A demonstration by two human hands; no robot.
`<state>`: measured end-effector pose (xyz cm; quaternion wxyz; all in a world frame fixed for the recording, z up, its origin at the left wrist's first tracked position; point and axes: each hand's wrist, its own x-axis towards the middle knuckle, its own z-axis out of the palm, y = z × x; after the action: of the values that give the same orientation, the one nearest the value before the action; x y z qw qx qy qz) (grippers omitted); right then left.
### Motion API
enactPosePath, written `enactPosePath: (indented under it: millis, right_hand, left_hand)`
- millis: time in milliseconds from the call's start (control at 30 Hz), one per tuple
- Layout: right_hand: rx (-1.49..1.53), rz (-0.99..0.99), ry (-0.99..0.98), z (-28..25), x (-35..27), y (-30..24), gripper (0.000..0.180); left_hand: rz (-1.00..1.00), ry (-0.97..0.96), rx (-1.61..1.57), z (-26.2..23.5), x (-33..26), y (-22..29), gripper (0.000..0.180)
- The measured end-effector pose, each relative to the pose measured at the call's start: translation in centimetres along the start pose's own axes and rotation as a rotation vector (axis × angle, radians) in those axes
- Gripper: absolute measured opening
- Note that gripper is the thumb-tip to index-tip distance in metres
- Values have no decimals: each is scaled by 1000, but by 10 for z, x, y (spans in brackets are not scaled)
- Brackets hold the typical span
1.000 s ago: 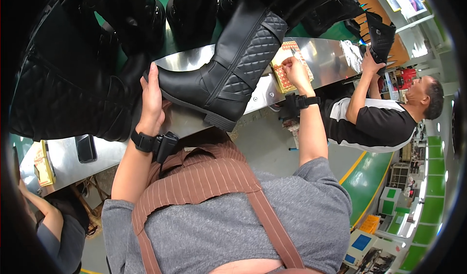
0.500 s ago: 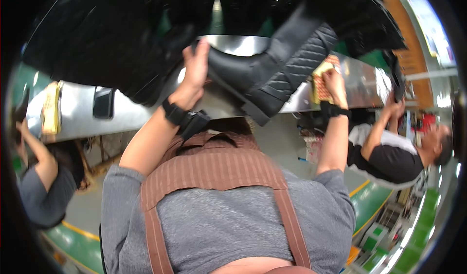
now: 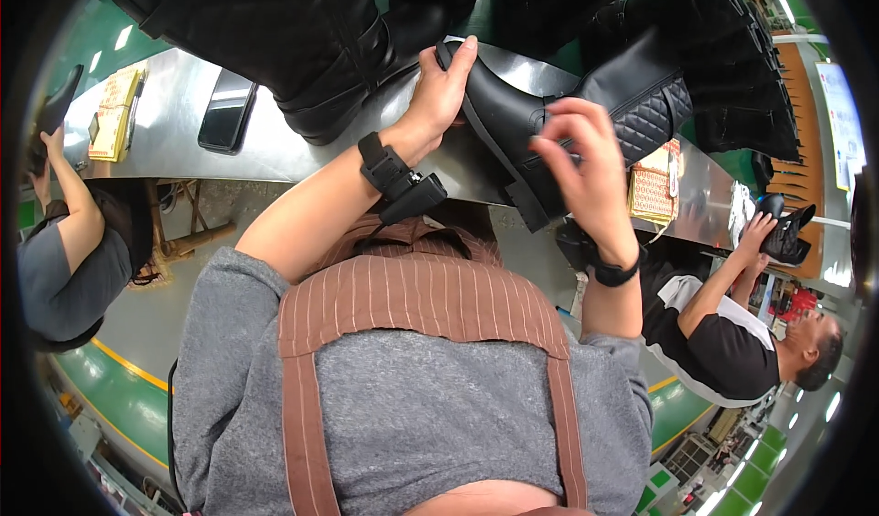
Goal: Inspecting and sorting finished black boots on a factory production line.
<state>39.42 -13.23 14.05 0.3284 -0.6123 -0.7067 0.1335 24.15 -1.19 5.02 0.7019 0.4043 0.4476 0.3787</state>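
A black leather boot (image 3: 517, 108) with a quilted shaft and a block heel lies tilted on its side at the bench's near edge, in front of me. My left hand (image 3: 441, 90) is closed round its toe, thumb up along the tip. Just over the boot's ankle hovers my right hand (image 3: 586, 154), its fingers curled in toward the thumb. Anything between those fingertips is too small to make out. Beneath the boot's shaft, to the right, a yellow pad with red-patterned sheets (image 3: 654, 186) rests on the bench.
More black boots (image 3: 320, 67) stand along the far side of the metal bench (image 3: 275, 154). A phone (image 3: 227, 111) and another yellow pad (image 3: 116, 113) lie on the left. Co-workers handle footwear at both sides, one on the right (image 3: 714, 324).
My right hand has left the yellow pad and moved left to the boot's ankle. My left hand keeps its hold on the toe. The whole view has shifted.
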Motion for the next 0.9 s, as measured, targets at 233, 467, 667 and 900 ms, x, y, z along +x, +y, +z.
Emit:
enactPosePath:
  millis: [233, 467, 667, 900]
  right_hand:
    - [-315, -82, 15, 30, 13, 1, 24]
    - [-74, 387, 717, -29, -42, 61, 29]
    - [1356, 542, 567, -6, -143, 119, 63]
    - [1344, 446, 531, -14, -80, 35, 54]
  left_hand:
    - [4, -47, 7, -1, 3, -8, 79]
    - [11, -29, -93, -11, -7, -1, 68]
    - [111, -287, -322, -10, -6, -22, 52]
    - [413, -146, 725, -69, -81, 35, 46]
